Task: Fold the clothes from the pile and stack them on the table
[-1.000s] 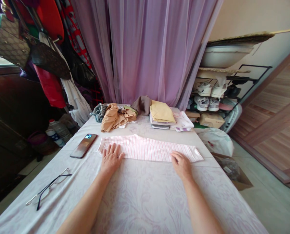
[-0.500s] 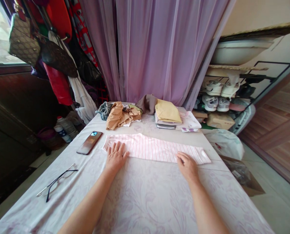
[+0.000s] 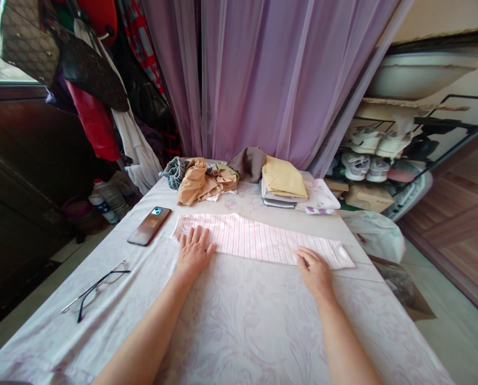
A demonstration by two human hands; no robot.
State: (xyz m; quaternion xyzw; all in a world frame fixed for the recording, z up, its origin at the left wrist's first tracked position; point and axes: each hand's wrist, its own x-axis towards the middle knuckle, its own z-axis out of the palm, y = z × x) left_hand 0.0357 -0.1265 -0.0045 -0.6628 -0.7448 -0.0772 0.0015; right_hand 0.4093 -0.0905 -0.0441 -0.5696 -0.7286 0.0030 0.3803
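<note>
Pink-and-white striped trousers (image 3: 258,238) lie in a long, flat, folded strip across the table. My left hand (image 3: 194,251) rests palm down near their left end, fingers stretched out and slightly spread. At the lower edge, toward the right end, my right hand (image 3: 314,270) has its fingers curled together against the striped cloth. How much fabric is between those fingertips is partly hidden. Behind the trousers sit a folded stack with a yellow garment (image 3: 283,177) on top and a loose heap with a tan garment (image 3: 196,182).
A phone (image 3: 149,226) and eyeglasses (image 3: 96,289) lie on the left of the cloth-covered table (image 3: 239,321). A purple curtain (image 3: 255,80) hangs behind it. Bags (image 3: 88,64) hang at left; a shoe rack (image 3: 439,125) and a plastic bag (image 3: 377,232) are at right.
The view has shifted slightly, with the background sliding outward. Both hands keep their places on the striped trousers.
</note>
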